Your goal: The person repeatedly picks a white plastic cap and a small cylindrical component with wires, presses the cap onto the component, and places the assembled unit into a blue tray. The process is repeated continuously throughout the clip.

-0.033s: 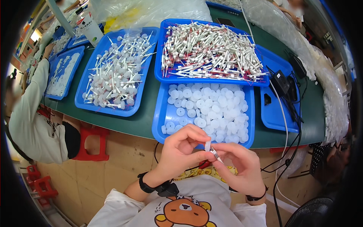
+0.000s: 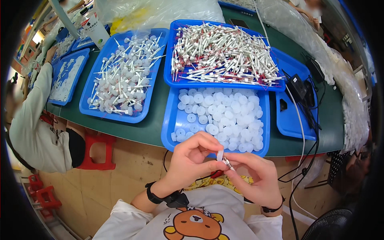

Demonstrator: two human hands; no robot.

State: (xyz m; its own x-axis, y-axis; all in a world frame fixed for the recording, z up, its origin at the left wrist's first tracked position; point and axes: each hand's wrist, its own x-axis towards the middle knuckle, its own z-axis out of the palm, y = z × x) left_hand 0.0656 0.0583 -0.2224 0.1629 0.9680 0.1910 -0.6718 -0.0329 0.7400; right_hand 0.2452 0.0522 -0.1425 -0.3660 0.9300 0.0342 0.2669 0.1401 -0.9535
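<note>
In front of my chest, my left hand (image 2: 196,157) pinches a translucent white plastic disc (image 2: 220,155) on edge between thumb and fingers. Close beside it, my right hand (image 2: 256,176) grips a thin white stick with a shiny metallic part (image 2: 228,163). The stick's end is at or very near the disc; whether they touch is too small to tell. Just beyond my hands lies a blue tray of loose white discs (image 2: 176,116). A blue tray heaped with white sticks and red threads (image 2: 224,83) rests over its far part.
Left of these, a blue tray (image 2: 90,110) holds sticks with discs on them. To the right, black adapters (image 2: 296,86) and cables lie over another blue tray (image 2: 294,130). A co-worker's sleeve (image 2: 32,120) is at far left, near a red stool (image 2: 98,150). Plastic sheeting (image 2: 300,32) lines the back.
My right hand has shifted very slightly to the right, and the stick's angle differs a little. The left hand keeps its pinch on the disc.
</note>
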